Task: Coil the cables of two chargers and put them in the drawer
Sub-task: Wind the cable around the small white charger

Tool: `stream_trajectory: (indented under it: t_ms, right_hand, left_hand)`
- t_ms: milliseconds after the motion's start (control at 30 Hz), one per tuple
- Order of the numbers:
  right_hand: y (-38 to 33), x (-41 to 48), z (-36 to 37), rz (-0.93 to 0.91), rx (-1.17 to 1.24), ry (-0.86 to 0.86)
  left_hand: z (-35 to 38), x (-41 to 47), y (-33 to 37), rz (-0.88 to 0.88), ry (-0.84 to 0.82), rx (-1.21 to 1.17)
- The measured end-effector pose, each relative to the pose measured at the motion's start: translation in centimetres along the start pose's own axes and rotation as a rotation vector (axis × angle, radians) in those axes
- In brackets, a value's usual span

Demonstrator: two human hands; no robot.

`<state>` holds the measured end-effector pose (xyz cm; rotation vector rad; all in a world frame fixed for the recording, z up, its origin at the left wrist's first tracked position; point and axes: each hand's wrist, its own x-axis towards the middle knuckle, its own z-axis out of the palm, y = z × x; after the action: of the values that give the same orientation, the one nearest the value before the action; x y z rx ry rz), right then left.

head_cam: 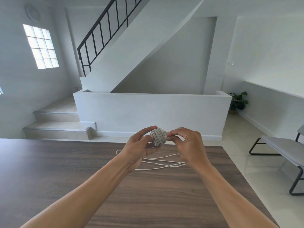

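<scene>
Bare and reaching forward, the left forearm [85, 190] and the right forearm [230, 190] stretch out over the dark wood-grain table [49, 170], which fills the lower part of the view. Both hands meet above the table's far edge, held up off its surface.

The left hand [139, 145] grips a small white charger [158, 137]. Its thumb lies across the top and its curled fingers close in from below and behind. A pale cable [156, 134] is wound in tight turns round the charger's body, so that little of the block itself shows. The right hand [187, 143] is closed, its fingers tucked in. Its thumb and forefinger pinch the white tip of that cable, which sticks out on the right side of the wrapped bundle. The two hands nearly touch across the bundle.

A second, loose cable [164, 162] lies on the table just below the hands. It is white and spread in several long, slack strands that cross one another, and one small loop pokes out beside the left wrist. Parts of it are hidden under both hands.

Beyond the table's far edge stands a low white wall [148, 112], with tiled steps [57, 122] to its left and a staircase [131, 46] with a black railing rising behind it. A glass-block window [41, 46] glows high on the left. Off the table's right side stands a grey bench [279, 148] on black legs, and farther back a potted plant [238, 102] sits in the corner.
</scene>
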<state>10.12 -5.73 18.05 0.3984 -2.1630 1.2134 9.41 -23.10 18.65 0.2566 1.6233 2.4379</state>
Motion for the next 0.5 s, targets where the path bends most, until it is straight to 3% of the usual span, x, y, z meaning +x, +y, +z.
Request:
stream_trajectory:
  t_ms: [500]
  right_hand:
    - [0.6,-2.3,1.9,0.024,0.038,0.138]
  left_hand:
    - [1.7,0.3,-1.4,0.059,0.109,-0.081]
